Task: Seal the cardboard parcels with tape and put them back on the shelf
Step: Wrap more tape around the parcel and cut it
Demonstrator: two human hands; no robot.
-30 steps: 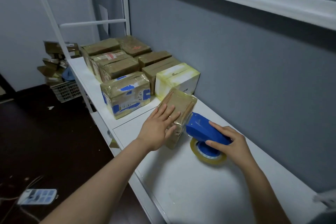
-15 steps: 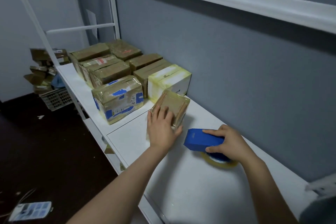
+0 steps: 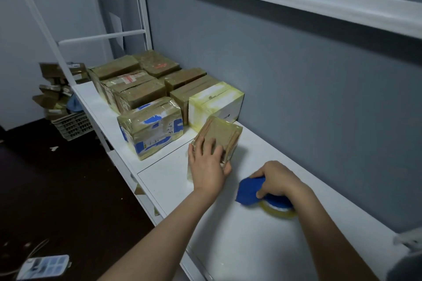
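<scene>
Our left hand (image 3: 209, 166) clamps the small parcel (image 3: 222, 134) on the shelf (image 3: 239, 246), fingers over its top, thumb hooked round its side, steadying it, we judge; it stands at 5 o'clock of the white-and-yellow parcel (image 3: 217, 102). Our right hand (image 3: 280, 180), at 4 o'clock, curls round the blue tape dispenser (image 3: 247, 191), parked on the shelf; glossy tape wraps the parcel, fitting either another strip or shelving.

Half-hidden tape dispenser (image 3: 247, 192) under right hand (image 3: 281, 180)
</scene>
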